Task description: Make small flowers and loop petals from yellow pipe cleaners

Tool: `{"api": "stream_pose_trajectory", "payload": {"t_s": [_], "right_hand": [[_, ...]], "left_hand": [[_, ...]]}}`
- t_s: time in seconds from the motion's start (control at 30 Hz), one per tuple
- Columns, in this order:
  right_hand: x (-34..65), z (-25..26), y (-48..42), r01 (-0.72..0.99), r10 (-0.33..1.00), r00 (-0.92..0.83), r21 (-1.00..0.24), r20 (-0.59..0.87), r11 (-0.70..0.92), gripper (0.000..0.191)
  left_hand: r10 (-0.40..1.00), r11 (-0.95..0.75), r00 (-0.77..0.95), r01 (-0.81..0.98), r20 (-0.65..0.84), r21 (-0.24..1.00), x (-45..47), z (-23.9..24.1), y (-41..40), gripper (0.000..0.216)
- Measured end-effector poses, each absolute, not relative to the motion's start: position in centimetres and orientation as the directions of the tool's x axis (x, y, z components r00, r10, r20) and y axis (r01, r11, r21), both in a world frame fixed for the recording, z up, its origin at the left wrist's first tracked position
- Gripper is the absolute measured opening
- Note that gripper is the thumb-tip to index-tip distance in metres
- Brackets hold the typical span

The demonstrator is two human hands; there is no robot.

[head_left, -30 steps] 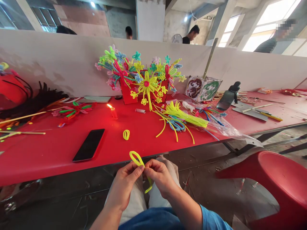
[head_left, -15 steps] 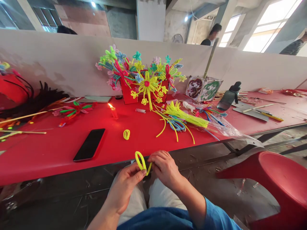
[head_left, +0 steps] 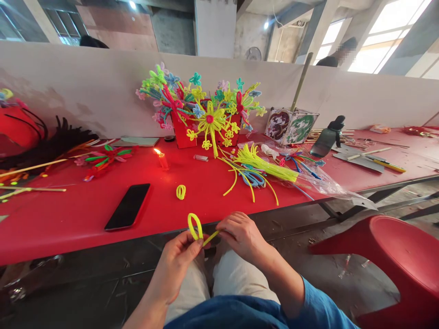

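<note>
Above my lap, just off the table's front edge, a yellow pipe cleaner (head_left: pixel 195 224) is bent into an upright loop. My left hand (head_left: pixel 183 256) pinches the base of that loop between thumb and fingers. The free end runs to the right, where the closed fingertips of my right hand (head_left: pixel 240 235) grip it. On the table beyond lies a small coiled yellow pipe-cleaner loop (head_left: pixel 181 192). A bundle of yellow pipe cleaners (head_left: pixel 269 165) rests farther right, partly over blue-handled scissors (head_left: pixel 253 177).
A lit red candle (head_left: pixel 162 160) burns near a black phone (head_left: pixel 128 207) on the red table (head_left: pixel 78 214). Behind stands a red box of pipe-cleaner flowers (head_left: pixel 185 130). To the right are a dark bottle (head_left: pixel 327 135), a yellow cutter (head_left: pixel 387 165) and a red stool (head_left: pixel 404 249).
My right hand has moved slightly right and up, drawing the pipe cleaner's free end out straighter. My left hand and the loop have shifted a little left. A person behind the partition moved right.
</note>
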State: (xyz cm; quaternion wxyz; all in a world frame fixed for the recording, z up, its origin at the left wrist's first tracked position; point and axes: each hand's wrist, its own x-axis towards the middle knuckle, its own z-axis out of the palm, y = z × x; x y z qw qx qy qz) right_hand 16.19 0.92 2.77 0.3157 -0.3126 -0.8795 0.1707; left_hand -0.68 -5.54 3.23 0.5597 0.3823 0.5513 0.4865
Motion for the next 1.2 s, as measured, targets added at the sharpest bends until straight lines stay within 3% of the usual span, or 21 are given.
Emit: {"api": "stream_pose_trajectory", "payload": {"t_s": [0.07,0.23,0.43,0.6,0.7,0.8,0.9,1.0,1.2], "right_hand": [[16.2,3.0,1.0,0.451,0.651,-0.605,-0.476,0.459,0.755,0.015],[15.9,2.6,1.3,0.443,0.568,-0.649,-0.356,0.506,0.823,0.018],[16.3,2.4,2.3,0.391,0.428,-0.758,-0.181,0.492,0.902,0.016],[16.1,2.8,2.4,0.546,0.551,-0.721,-0.144,0.42,0.825,0.01],[15.7,2.5,2.1,0.57,0.62,-0.688,-0.247,0.377,0.783,0.012],[15.3,2.4,1.9,0.515,0.697,-0.617,-0.482,0.366,0.709,0.014],[14.7,2.4,1.6,0.397,0.801,-0.497,-0.733,0.333,0.552,0.017],[14.0,2.0,1.6,0.232,0.892,-0.383,-0.91,0.241,0.345,0.017],[13.1,1.0,1.8,-0.087,0.932,-0.358,-0.996,0.063,0.034,0.01]], "left_hand": [[0.966,0.233,-0.091,-0.096,-0.242,0.968,-0.7,3.2,-5.5,0.018],[0.955,0.291,0.077,-0.035,-0.287,0.956,-0.1,3.5,-5.7,0.01],[0.953,0.291,0.091,-0.009,-0.289,0.957,-0.4,3.1,-5.8,0.009],[0.947,0.319,0.041,-0.01,-0.318,0.948,-0.3,2.8,-5.7,0.007],[0.955,0.297,0.003,0.013,-0.297,0.955,-0.2,2.8,-5.5,0.008],[0.961,0.274,-0.037,0.049,-0.273,0.96,-0.2,2.7,-5.4,0.009],[0.958,0.28,-0.085,0.044,-0.275,0.959,-0.1,2.7,-5.3,0.01],[0.946,0.296,-0.131,-0.028,-0.297,0.955,0.1,2.7,-5.2,0.012],[0.944,0.308,-0.123,-0.02,-0.308,0.951,-0.4,2.1,-5.2,0.015]]}}
